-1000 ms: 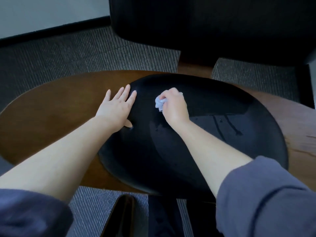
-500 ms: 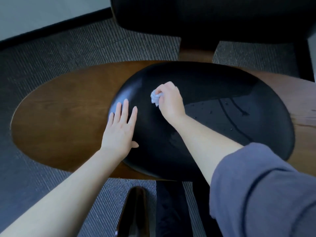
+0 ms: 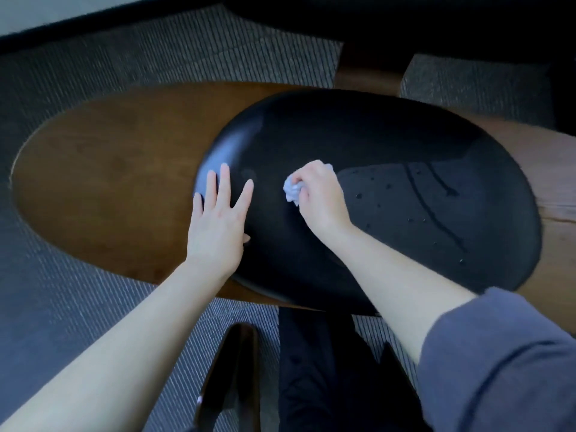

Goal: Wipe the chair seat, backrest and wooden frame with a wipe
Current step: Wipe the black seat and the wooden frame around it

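The chair's black oval seat cushion lies on a wide brown wooden frame. The black backrest fills the top of the view, joined by a wooden post. My right hand is closed around a crumpled pale blue wipe and presses it on the left half of the seat. My left hand lies flat with fingers spread on the seat's left edge. Wet drops and streaks show on the right half of the seat.
Grey ribbed carpet surrounds the chair. A dark baseboard runs along the wall at the top left. My dark trouser leg and a black shoe stand just in front of the seat.
My right hand has drawn the wipe across the left part of the seat, back towards me. My left hand has slid from the wooden frame onto the seat's left edge. The view has shifted.
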### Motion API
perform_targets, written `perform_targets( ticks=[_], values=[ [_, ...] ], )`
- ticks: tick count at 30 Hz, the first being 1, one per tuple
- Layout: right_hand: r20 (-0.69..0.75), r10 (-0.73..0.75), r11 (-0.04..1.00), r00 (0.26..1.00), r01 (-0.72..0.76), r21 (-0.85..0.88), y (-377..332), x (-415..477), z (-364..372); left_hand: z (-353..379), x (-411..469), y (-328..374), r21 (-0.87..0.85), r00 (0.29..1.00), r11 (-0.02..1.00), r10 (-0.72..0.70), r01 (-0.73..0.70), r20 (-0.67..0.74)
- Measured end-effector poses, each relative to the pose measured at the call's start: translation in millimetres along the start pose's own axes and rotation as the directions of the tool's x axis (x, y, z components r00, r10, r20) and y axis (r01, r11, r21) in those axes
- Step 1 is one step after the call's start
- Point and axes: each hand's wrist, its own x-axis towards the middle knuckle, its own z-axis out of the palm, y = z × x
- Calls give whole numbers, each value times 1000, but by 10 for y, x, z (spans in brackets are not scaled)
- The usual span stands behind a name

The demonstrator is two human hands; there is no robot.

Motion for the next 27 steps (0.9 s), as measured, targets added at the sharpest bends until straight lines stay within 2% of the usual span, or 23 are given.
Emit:
perform_targets(
  ticks=[2, 4, 6, 9, 12, 17, 20, 22, 25, 27],
  values=[
    [119, -94, 988, 988, 107, -112, 145, -293, 15, 71, -91, 56, -39, 999, 999, -15, 13, -50],
    [252, -220, 933, 942, 279, -227, 402, -819, -67, 155, -249, 146, -72, 996, 997, -32, 27, -77],
    [311, -321, 867, 894, 410, -283, 658, -1280, -266, 247, -395, 227, -93, 997, 996, -24, 16, -79],
    [392, -330, 860, 859, 445, -249, 772, -1530, -518, 382, -526, 284, -55, 999, 998, -5, 3, -47],
    [375, -222, 899, 900, 338, -278, 653, -1327, -375, 466, -544, 262, -8, 997, 1000, 5, -5, -78],
    [186, -133, 957, 973, 175, -231, 257, -1047, 91, 526, -518, 254, 4, 993, 1000, 6, -5, -115],
    [259, -104, 971, 960, 155, -183, 417, -1321, -2, 515, -523, 273, 4, 993, 1000, 2, -1, -117],
    [240, -41, 985, 970, 80, -156, 711, -1631, -219, 495, -537, 289, -1, 995, 1000, -5, 5, -99],
    [-28, 79, 920, 996, -84, -383, 1156, -2087, -677, 454, -531, 314, 0, 998, 1000, -6, 6, -70],
    [-203, 163, 896, 966, -230, -379, 1269, -2247, -818, 448, -534, 319, 31, 998, 1000, -4, 6, -56]
  ],
)
